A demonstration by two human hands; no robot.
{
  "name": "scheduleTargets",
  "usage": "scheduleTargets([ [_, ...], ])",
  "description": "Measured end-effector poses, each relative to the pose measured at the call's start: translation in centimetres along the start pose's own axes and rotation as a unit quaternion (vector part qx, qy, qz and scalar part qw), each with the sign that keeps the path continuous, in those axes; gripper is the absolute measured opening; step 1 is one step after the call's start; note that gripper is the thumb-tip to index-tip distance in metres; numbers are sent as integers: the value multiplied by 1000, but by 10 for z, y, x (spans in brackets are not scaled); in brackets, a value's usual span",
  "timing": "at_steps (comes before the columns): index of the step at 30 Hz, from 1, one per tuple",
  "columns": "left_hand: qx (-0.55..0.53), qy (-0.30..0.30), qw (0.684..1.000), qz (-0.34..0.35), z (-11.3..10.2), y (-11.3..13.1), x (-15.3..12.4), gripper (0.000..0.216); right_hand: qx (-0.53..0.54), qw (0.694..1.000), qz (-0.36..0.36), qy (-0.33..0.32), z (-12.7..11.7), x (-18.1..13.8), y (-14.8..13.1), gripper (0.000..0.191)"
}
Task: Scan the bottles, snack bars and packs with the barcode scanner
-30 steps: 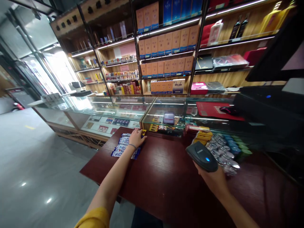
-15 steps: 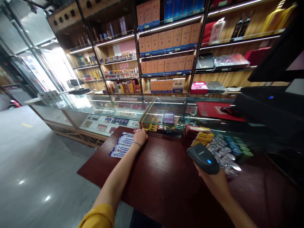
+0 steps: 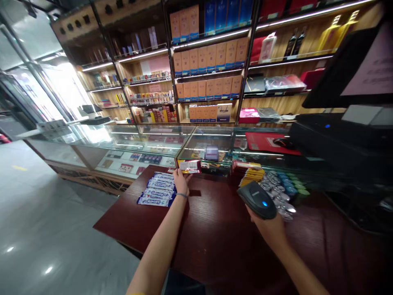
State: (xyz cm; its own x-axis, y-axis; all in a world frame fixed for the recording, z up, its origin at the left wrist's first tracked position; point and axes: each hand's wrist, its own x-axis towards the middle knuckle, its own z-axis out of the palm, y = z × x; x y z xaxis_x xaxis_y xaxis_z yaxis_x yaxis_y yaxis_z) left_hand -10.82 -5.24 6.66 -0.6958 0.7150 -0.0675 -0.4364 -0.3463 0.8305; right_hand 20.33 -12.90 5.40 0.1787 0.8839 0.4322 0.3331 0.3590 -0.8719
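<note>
My left hand [image 3: 180, 181] is closed on a small red and white packet [image 3: 190, 166], lifted just above the far edge of the dark red wooden counter [image 3: 215, 233]. Left of that hand lie several blue and white bars [image 3: 157, 189] side by side on the counter. My right hand [image 3: 270, 229] grips a black barcode scanner [image 3: 257, 199] with a blue light lit, held over the counter's right half with its head tilted toward the far left.
Stacks of red and yellow packets [image 3: 247, 171] and a heap of round silver and blue tins [image 3: 281, 190] sit behind the scanner. Glass display cases [image 3: 147, 139] run along the back. A black till and monitor [image 3: 340, 123] stand at right. Shelves of boxes [image 3: 211, 57] fill the wall.
My left hand has lifted the red and white packet off the counter's far edge. The scanner hand has shifted slightly left; the view has turned a little rightward.
</note>
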Motion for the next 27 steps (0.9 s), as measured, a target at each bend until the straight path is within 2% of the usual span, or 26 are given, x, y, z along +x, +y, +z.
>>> scheduleTargets([
  [2, -96, -27, 993, -55, 4, -14, -15, 8, 5, 1000, -4, -15, -2, -1, 2, 36],
  [4, -143, -41, 985, -89, 5, -24, -28, 5, 1, 999, -15, -33, -4, -1, 3, 38],
  [7, -167, -59, 978, -107, 2, -29, -37, 9, -37, 996, -23, -82, -7, -1, 1, 43],
  [12, -162, -73, 978, -108, -4, -30, -34, 14, -84, 983, -59, -151, -8, -5, -10, 61],
  [14, -164, -72, 978, -107, -5, -29, -32, 15, -90, 979, -73, -169, -9, -7, -13, 52],
  [17, -176, -93, 975, -104, -6, -28, -32, 16, -115, 968, -92, -201, -11, -8, -15, 28],
  [21, -176, -94, 975, -101, -6, -29, -33, 17, -119, 968, -104, -197, -12, -8, -18, 20],
  [24, -166, -89, 977, -100, -6, -31, -31, 22, -108, 977, -76, -165, -11, -9, -23, 26],
  [27, -168, -109, 976, -86, -7, -33, -29, 28, -96, 984, -52, -144, -11, -8, -25, 32],
])
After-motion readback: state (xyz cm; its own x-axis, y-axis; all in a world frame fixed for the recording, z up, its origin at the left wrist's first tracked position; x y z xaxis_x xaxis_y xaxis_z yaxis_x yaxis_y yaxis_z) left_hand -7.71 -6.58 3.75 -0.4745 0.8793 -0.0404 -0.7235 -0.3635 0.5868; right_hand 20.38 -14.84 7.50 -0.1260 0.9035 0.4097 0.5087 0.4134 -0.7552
